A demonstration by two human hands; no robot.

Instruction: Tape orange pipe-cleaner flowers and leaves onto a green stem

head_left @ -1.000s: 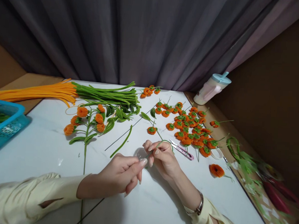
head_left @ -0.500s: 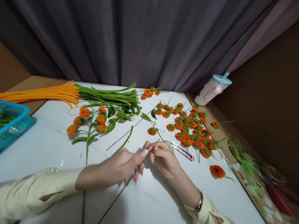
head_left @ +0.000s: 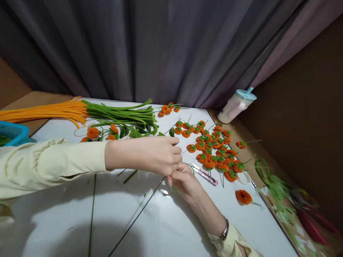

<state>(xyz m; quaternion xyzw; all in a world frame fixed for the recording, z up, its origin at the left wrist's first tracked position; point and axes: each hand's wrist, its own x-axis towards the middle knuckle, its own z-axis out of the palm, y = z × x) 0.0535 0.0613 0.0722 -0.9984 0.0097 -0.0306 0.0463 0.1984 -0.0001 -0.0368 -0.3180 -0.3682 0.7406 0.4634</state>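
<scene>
My right hand (head_left: 184, 181) is closed, with thumb and fingers pinching the upper end of a thin dark green stem wire (head_left: 133, 221). The wire slants down toward the table's front edge. Across the top of that hand lies my left hand (head_left: 154, 154), back upward and fingers curled; what they hold is hidden. Part of a green ring (head_left: 192, 168) shows just beyond my right hand. A pink craft knife (head_left: 205, 174) lies to the right. Many orange fuzzy-wire flowers (head_left: 213, 146) with green backs are heaped behind it. My left forearm partly covers a flower spray (head_left: 93, 133) with a long stem.
Orange fuzzy wires (head_left: 44, 110) and green fuzzy wires (head_left: 120, 113) lie at the back left. A blue basket (head_left: 21, 133) stands far left. On the right are a white ring (head_left: 244, 178), a single flower (head_left: 243, 197), a lidded cup (head_left: 233, 107) and red-handled pliers (head_left: 310, 226).
My left hand has moved up and right, from beside the wire to over my right hand, its back now uppermost. My right hand still pinches the wire. The view has shifted slightly.
</scene>
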